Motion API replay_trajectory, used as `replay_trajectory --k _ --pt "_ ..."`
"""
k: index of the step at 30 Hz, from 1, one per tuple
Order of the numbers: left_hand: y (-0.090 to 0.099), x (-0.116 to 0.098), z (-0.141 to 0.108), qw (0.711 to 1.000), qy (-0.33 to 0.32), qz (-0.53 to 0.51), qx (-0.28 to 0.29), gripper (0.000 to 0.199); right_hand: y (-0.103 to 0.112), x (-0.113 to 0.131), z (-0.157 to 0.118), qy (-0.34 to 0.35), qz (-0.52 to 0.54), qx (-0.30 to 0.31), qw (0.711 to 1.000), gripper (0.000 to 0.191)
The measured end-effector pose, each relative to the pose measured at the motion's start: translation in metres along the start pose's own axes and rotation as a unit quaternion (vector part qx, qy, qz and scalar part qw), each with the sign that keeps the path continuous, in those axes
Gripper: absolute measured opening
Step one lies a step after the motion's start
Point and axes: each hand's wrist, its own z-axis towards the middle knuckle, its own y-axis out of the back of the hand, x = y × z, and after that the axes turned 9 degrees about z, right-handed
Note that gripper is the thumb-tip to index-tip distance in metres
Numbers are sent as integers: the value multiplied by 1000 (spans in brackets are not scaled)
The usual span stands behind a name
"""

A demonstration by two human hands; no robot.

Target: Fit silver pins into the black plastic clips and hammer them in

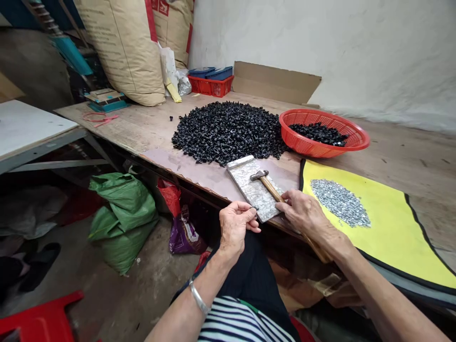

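My left hand [237,226] pinches a small black piece [255,207] between thumb and fingers, right at the near edge of a grey-white marble slab [247,185]. My right hand [299,212] grips the wooden handle of a small hammer [270,188], whose steel head [259,175] rests on the slab. A large heap of black plastic pieces [228,133] lies just beyond the slab. To its right, a red plastic basket [322,121] holds more of them. A yellow mat [377,223] with a pile of tiny silver pieces [340,203] lies right of my right hand.
The wooden workbench [142,128] is topped with a pinkish sheet. Behind it stand tan sacks [124,52] and a red crate [210,85]. A white table [32,128] is at far left. Green [123,221] and purple [183,232] bags sit below the bench edge, and a red stool [39,320] stands on the floor.
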Motion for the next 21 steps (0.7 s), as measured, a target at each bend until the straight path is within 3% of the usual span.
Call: replay_trajectory --k 3,7,9,12,14,17,21 --pt "0 3 6 1000 1 2 -20 26 7 3 -1 -67 89 88 990 14" --pt "1 5 11 999 2 -6 -36 26 18 1 -12 -130 208 191 951 20" --pt "0 6 12 999 2 -13 -40 25 20 -1 -19 -174 269 207 924 21" --pt "-2 7 13 999 2 -20 -43 24 19 -4 -31 -217 328 161 905 24" --pt "-3 6 13 999 3 -21 -40 24 17 -5 -41 -175 287 114 935 23" --pt "-2 4 14 999 3 -19 -33 23 14 -6 -55 -53 171 54 982 24" --pt "0 2 15 999 10 -15 -31 22 7 -10 -69 79 27 -54 995 24"
